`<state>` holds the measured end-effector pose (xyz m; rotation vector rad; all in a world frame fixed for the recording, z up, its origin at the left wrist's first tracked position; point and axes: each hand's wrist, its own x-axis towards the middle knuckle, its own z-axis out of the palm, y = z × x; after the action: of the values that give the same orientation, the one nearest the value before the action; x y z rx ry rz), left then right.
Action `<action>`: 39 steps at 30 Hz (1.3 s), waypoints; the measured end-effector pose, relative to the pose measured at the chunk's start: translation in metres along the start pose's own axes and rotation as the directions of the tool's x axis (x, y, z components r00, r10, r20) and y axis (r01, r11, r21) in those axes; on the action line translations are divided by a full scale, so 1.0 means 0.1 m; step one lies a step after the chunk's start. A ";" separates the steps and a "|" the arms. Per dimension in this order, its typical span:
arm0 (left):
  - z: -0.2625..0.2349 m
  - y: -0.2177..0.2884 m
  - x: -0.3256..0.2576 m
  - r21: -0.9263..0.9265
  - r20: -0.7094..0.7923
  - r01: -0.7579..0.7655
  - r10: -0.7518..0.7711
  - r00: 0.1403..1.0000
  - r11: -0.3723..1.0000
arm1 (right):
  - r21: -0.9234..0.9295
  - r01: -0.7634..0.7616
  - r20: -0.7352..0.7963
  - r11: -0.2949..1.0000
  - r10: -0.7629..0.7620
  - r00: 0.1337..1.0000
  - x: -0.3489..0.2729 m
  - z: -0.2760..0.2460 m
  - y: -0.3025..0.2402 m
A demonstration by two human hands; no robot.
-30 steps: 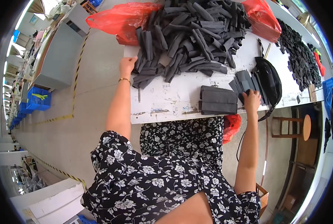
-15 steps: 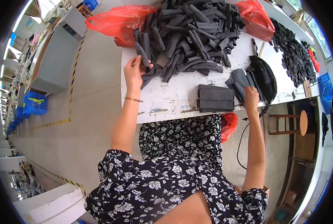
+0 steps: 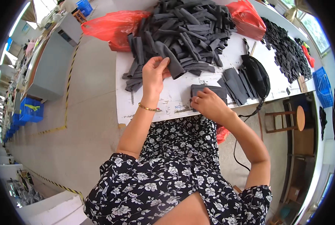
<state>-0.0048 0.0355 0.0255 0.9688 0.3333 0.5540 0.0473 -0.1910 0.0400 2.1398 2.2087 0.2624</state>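
Note:
My left hand (image 3: 154, 75) is above the table near the pile's front edge, thumb and fingers closed on a dark grey rolled fabric piece (image 3: 172, 62) that slants down to the right. My right hand (image 3: 211, 105) rests on a neat stack of flat dark grey pieces (image 3: 221, 92) by the front edge. Its fingers curl over the stack's left side, and whatever they pinch is hidden. Beyond my left hand rises a big heap of similar rolled fabric pieces (image 3: 197, 28). Right of the stack, more flat pieces (image 3: 233, 84) lie fanned out against a black pouch with a strap (image 3: 258, 75).
Red plastic bags (image 3: 118, 28) flank the heap on the white table (image 3: 128, 108). Many small dark pieces (image 3: 287, 52) spread at the far right. A blue basket (image 3: 322, 86) hangs beyond the right end. Below stands a wooden stool (image 3: 300, 118), and a black cord (image 3: 235, 150) dangles.
My left hand has moved right, carrying the rolled piece from the heap's left side. My right hand has gone left from the fanned pieces to the stack. The view has shifted slightly.

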 end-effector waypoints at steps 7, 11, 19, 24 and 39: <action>-0.04 0.02 -0.11 -0.080 0.014 -0.005 0.006 1.000 0.997 | 0.318 -0.276 -0.487 0.907 0.405 0.774 0.08 -0.48 0.12; 0.11 -0.08 -0.22 -0.210 0.130 0.167 -0.141 0.981 0.963 | 0.265 -0.378 -0.562 0.887 0.461 0.687 0.24 -0.37 0.15; 0.06 -0.12 -0.28 -0.276 0.110 0.251 -0.228 0.967 0.928 | 0.574 -0.260 -0.402 0.776 0.544 0.737 0.35 -0.09 0.10; -0.02 -0.16 -0.25 -0.369 0.000 0.263 -0.283 0.959 0.891 | 0.818 -0.272 -0.277 0.507 0.761 0.586 0.12 -0.24 0.16; 0.04 -0.21 -0.20 -0.360 -0.062 0.245 -0.285 0.957 0.900 | 0.637 -0.322 -0.374 0.700 0.646 0.666 0.12 -0.23 -0.03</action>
<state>-0.0132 0.0116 0.0102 0.5366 0.4445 0.3997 0.0405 -0.1805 0.0628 3.3985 2.0042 0.4186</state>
